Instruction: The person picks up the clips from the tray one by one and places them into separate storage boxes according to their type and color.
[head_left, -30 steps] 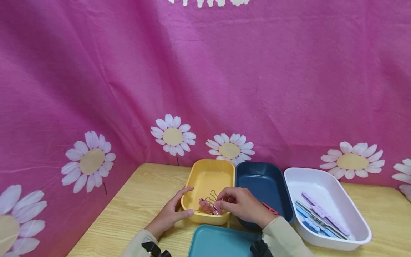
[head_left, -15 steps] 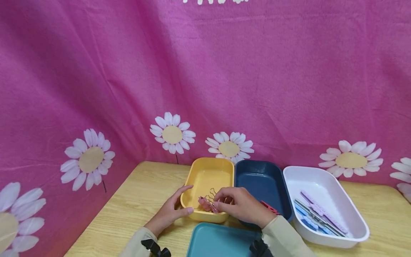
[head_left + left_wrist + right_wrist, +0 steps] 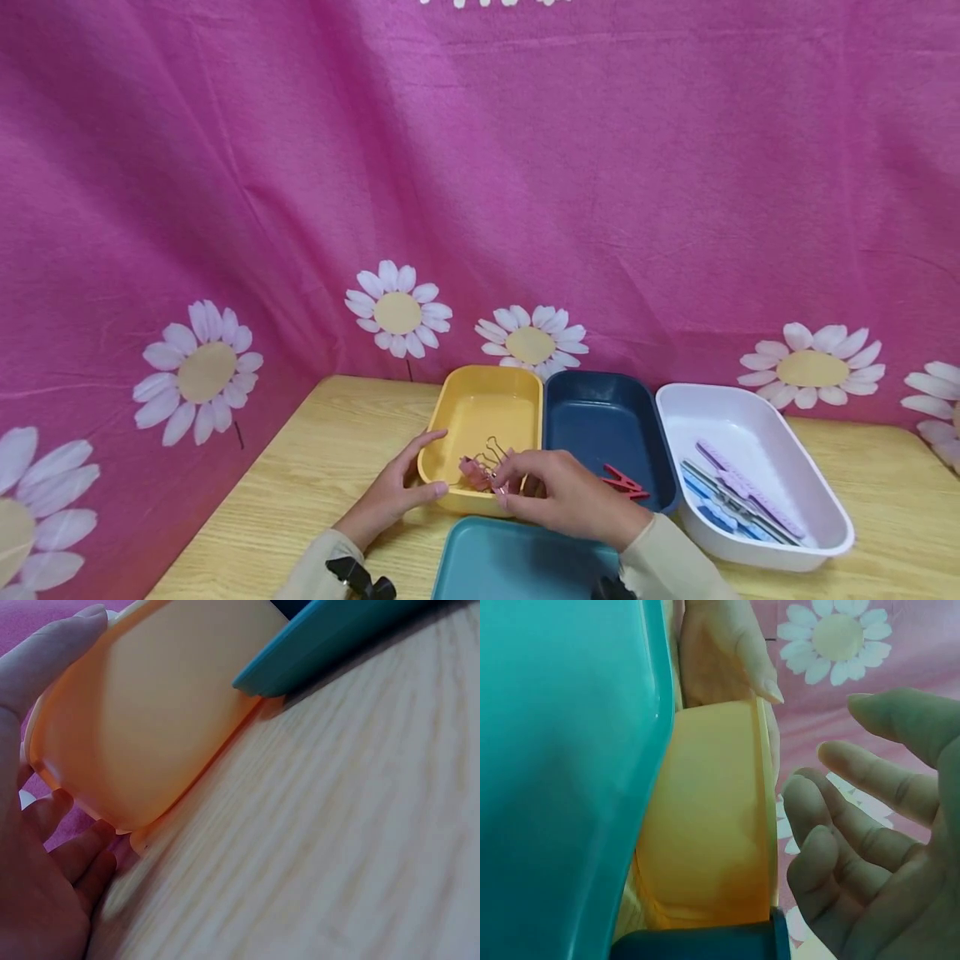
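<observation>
My left hand (image 3: 390, 496) holds the near left corner of a yellow tray (image 3: 467, 502); the left wrist view shows the thumb at the rim and the other fingers bent against the outer wall (image 3: 150, 727). Pink binder clips (image 3: 474, 473) with wire handles lie at the tray's near end. Over its near right corner hovers my right hand (image 3: 570, 500), its fingertips close to the clips and partly covering them. In the right wrist view, the thumb and loosely bent fingers of this hand (image 3: 877, 840) stand apart, with nothing between them.
To the right, a dark blue tray (image 3: 600, 417) contains a red clothespin (image 3: 625, 483). Beside it, a white tray (image 3: 720, 408) holds several long purple, blue and silver items (image 3: 738, 500). A teal tray (image 3: 517, 558) lies in front. A pink flowered cloth (image 3: 637, 208) hangs behind the table.
The right hand has come slightly nearer to me, lower over the yellow tray's near corner, and more of the red clothespin shows. The left hand keeps its hold on the tray.
</observation>
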The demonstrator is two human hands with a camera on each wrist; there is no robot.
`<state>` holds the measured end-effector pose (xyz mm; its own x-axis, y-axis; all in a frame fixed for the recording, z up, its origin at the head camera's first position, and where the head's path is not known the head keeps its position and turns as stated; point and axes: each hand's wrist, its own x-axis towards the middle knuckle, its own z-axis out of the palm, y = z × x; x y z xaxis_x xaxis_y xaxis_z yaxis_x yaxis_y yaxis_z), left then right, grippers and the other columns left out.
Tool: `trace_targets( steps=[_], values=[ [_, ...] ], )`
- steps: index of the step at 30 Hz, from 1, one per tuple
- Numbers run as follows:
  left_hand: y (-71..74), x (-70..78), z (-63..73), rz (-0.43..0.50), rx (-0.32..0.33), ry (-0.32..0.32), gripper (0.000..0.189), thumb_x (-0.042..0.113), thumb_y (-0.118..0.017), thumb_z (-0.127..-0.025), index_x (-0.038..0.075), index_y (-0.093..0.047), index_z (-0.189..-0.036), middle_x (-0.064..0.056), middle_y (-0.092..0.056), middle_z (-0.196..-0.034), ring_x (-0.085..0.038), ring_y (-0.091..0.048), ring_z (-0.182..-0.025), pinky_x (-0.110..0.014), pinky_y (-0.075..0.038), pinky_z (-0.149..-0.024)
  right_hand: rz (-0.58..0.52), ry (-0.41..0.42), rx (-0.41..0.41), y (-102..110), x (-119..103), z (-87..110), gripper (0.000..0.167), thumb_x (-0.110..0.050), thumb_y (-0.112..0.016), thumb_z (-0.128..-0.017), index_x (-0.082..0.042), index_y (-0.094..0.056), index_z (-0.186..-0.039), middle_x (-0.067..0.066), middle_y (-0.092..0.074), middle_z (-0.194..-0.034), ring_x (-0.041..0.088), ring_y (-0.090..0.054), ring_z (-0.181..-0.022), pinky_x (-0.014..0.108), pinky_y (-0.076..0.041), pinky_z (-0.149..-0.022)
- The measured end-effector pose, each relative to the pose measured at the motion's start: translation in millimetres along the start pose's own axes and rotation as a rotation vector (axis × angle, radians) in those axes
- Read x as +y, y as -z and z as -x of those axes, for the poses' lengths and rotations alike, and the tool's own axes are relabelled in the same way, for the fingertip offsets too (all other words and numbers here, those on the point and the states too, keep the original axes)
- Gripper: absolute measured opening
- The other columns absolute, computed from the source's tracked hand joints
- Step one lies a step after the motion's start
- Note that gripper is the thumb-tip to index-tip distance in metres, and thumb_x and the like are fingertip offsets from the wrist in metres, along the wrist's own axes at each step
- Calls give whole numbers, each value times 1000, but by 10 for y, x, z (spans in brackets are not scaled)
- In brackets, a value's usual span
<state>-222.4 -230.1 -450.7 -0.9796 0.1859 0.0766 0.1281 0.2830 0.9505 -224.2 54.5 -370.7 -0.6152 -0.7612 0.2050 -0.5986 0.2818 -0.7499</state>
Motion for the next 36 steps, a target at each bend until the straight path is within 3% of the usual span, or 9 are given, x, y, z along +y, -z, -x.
trace_targets(
  steps=[5,15,25,36],
  values=[
    [0,-5,1,1,6,18,66,27,-74,-85,40,-43,-141,0,-22,-158,-24,-19,-145,-47,-17,-115,-4,8,-4,-14,-32,53,16,-31,-69,-90,-21,-69,-102,-10,-64,-85,8,-58,-67,26,-54,-62],
    [17,-27,26,13,-6,-9,65,23,-73,-86,39,-42,-141,-2,-21,-158,-24,-19,-145,-46,-16,-116,-8,54,-75,-49,-92,136,22,-36,-68,-90,-20,-68,-104,-13,-65,-82,3,-59,-71,25,-54,-62],
    [13,-20,12,21,-16,-13,65,23,-72,-87,38,-42,-142,-1,-23,-158,-23,-22,-144,-47,-18,-115,-31,101,-126,-43,-183,172,19,-36,-66,-91,-25,-65,-107,-14,-65,-90,1,-59,-76,24,-54,-62],
    [7,-8,4,14,-18,-17,64,22,-71,-88,38,-42,-142,-1,-24,-157,-23,-24,-143,-48,-20,-115,25,156,-179,-68,-243,222,21,-36,-63,-94,-24,-65,-110,-14,-65,-101,-4,-60,-78,20,-53,-67]
  ],
)
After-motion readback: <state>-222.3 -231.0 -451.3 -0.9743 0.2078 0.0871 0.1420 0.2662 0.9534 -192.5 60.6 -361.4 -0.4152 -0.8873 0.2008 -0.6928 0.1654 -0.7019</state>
